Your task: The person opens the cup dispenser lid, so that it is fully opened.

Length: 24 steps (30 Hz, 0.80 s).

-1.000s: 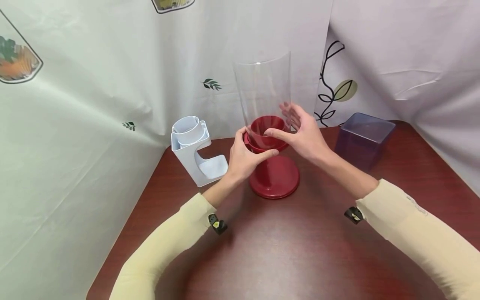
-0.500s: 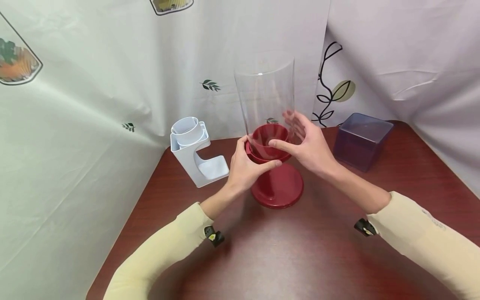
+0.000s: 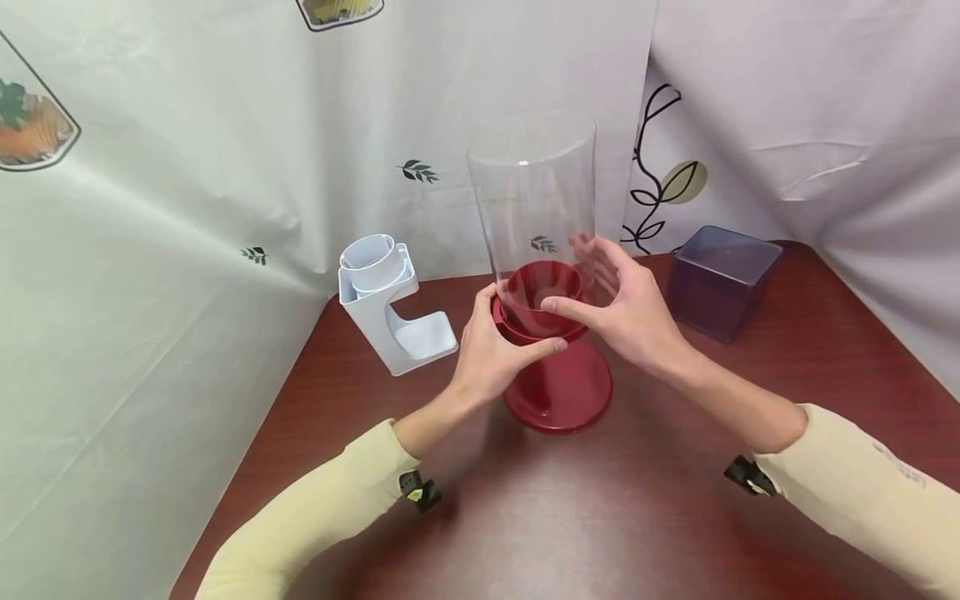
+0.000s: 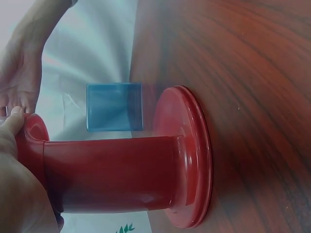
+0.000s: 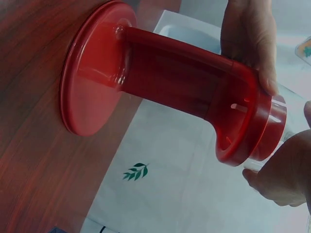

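A red stand (image 3: 562, 392) with a round base, thick column and ring-shaped top stands on the table in the head view. A tall clear cylinder (image 3: 528, 200) rises from its top, with a red bowl-like part (image 3: 543, 287) at its lower end. My left hand (image 3: 487, 350) grips the stand's ring from the left, thumb across the front. My right hand (image 3: 637, 312) holds the cylinder's lower right side, thumb in front and fingers behind, seen through the clear wall. In the right wrist view the red column (image 5: 170, 73) appears sideways, with an opening under the ring.
To the left stands a white C-shaped holder (image 3: 382, 308) with a white cup-like part (image 3: 372, 260) in its top. A dark purple translucent box (image 3: 723, 283) is at the back right. White patterned fabric (image 3: 420, 100) hangs behind the brown table (image 3: 517, 517).
The red stand and clear cylinder have come towards me along the table, both hands moving with them. The cylinder looks more upright. The white holder and purple box stay put.
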Each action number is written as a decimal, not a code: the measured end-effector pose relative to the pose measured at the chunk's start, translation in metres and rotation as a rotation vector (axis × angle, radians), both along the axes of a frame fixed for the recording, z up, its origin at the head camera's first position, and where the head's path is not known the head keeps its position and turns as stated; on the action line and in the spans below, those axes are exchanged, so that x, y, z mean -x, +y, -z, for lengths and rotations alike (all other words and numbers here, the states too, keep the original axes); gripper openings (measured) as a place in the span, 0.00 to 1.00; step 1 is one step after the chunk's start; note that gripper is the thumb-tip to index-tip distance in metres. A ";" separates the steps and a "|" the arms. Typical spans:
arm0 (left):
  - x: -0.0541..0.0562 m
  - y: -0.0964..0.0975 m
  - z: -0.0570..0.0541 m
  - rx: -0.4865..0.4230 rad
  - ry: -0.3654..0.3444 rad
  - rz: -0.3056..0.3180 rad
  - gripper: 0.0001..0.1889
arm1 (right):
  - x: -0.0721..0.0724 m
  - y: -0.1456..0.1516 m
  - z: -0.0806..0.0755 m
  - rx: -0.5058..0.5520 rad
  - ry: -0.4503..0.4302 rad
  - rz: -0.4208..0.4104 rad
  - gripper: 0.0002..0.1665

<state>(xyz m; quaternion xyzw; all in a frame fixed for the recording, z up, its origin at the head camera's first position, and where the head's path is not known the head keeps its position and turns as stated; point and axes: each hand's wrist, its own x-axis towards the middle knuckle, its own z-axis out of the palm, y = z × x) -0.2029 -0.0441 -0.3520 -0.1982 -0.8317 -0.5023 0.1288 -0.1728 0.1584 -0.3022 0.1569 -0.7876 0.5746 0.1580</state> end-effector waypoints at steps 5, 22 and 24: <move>-0.008 0.000 -0.001 0.004 -0.012 0.007 0.52 | -0.006 0.000 0.001 -0.006 -0.001 0.004 0.54; -0.004 -0.014 -0.009 -0.072 -0.047 0.199 0.54 | 0.004 0.000 -0.019 0.064 0.076 -0.099 0.47; 0.001 -0.016 -0.011 -0.039 -0.045 0.211 0.53 | 0.007 0.000 -0.026 0.106 0.094 -0.127 0.46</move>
